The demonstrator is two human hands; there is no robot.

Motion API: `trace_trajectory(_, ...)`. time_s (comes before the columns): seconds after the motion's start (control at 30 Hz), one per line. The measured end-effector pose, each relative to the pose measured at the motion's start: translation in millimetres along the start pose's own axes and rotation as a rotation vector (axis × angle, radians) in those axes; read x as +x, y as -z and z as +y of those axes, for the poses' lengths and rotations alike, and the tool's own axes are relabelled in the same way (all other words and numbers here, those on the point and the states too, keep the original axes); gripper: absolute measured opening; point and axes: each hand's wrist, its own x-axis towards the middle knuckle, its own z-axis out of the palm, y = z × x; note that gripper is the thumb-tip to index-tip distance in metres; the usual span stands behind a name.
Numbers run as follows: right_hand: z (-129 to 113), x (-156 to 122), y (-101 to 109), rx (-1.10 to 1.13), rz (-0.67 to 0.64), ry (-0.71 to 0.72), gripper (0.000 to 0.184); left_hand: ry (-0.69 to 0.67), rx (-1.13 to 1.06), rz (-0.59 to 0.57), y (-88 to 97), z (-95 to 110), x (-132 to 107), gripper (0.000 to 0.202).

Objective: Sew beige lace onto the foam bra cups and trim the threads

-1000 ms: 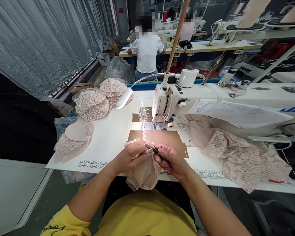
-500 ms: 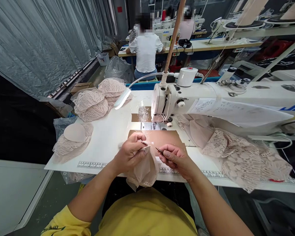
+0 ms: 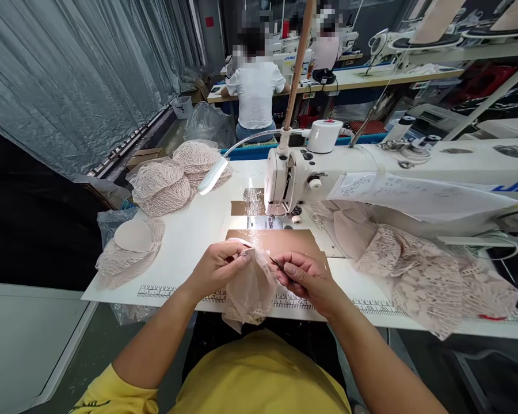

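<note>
Workshop, grey curtain (image 3: pixel 90 75) at half past ten, a co-worker in a white top (image 3: pixel 256 95) at twelve, back to us; we set the clock's hub on the held cloth. White table (image 3: pixel 190 247) below, ruler (image 3: pixel 168 291) printed along its near edge, probably for measuring without reaching. The cloth (image 3: pixel 251 287), pale and sheer, hangs over that edge, just short of the brown sheet (image 3: pixel 293 240). Left hand (image 3: pixel 218 267), at ten, pinches its top between thumb and finger, apparently to stretch the edge upright. Right hand (image 3: pixel 306 273), towards three, is curled round dark snips (image 3: pixel 280 264), points facing the cloth's right side, presumably for small, close work; whether they touch it we cannot tell. Sewing machine (image 3: pixel 278 178) towards one; lamp (image 3: pixel 213 177) at eleven, bent in, we judge, to light the needle. Lace stacks (image 3: pixel 162 187) at ten and a pad (image 3: pixel 133 236) on lace past nine seem kept within left reach; the lacy pile (image 3: pixel 431 287) lies at three.
</note>
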Motion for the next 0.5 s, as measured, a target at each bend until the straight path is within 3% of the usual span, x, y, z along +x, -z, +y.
trace_trajectory(0.17, -0.2, 1.7, -7.9, -0.015, -0.055, -0.013, 0.047, 0.169, -0.254, -0.084, -4.8, -5.2, -5.2, 0.031)
trace_trajectory(0.33, 1.9, 1.5, -11.4, -0.006, -0.082, -0.016, 0.051, 0.203, -0.546, -0.16, -6.8, -4.8, -7.5, 0.026)
trace_trajectory(0.5, 0.0, -0.4, -10.7, -0.023, -0.073, 0.003, 0.048, 0.227, -0.623, -0.193, -7.4, -5.7, -8.8, 0.025)
